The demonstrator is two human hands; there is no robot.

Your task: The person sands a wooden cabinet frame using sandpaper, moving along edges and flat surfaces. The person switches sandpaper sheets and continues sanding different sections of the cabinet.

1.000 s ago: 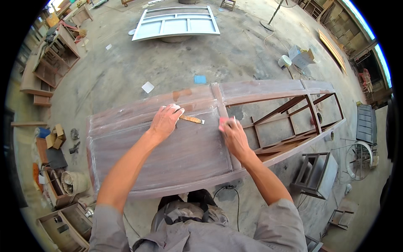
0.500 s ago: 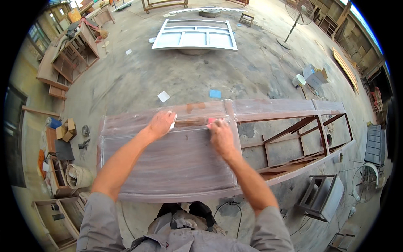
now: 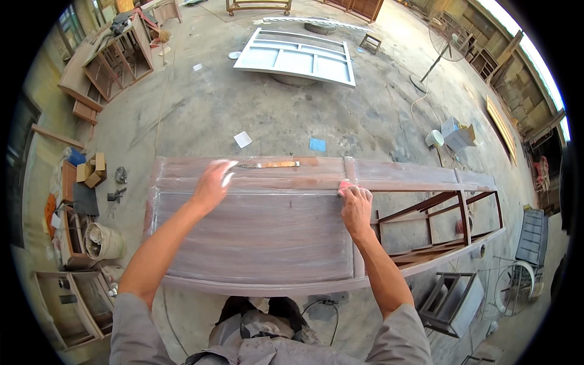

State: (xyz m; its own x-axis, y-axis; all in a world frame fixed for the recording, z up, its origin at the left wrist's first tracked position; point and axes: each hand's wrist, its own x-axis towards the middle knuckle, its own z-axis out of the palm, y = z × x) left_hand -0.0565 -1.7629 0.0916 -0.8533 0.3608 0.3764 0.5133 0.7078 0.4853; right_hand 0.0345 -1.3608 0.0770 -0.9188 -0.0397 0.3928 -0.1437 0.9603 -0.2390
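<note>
A long wooden furniture frame [image 3: 359,267] with a dusty, whitish-smeared panel [image 3: 255,237] lies across in front of me. Close to its far rail, my left hand [image 3: 212,185] is slightly blurred, its fingers closed around a small white wad [image 3: 227,179], perhaps cloth or paper. My right hand [image 3: 357,210] pinches a pinkish-red pad [image 3: 345,187] against the upright strip where the panel meets the open framework. Between the hands, on the far rail, rests a flat tool [image 3: 277,164] with a thin dark end and an orange-brown part, possibly a scraper.
Beyond the frame, a pale blue-white panelled piece [image 3: 298,61] sits raised off the concrete floor. A standing fan [image 3: 447,42], white bucket [image 3: 434,139] and cardboard box [image 3: 457,132] are at far right. A small cabinet [image 3: 453,301] stands near right; drawers [image 3: 76,307] and a pail [image 3: 103,241] are at left.
My right hand has slid the pinkish-red pad rightward along the rail to the upright strip. My left hand has drawn away to the left, widening the gap between them. The view has shifted somewhat.
</note>
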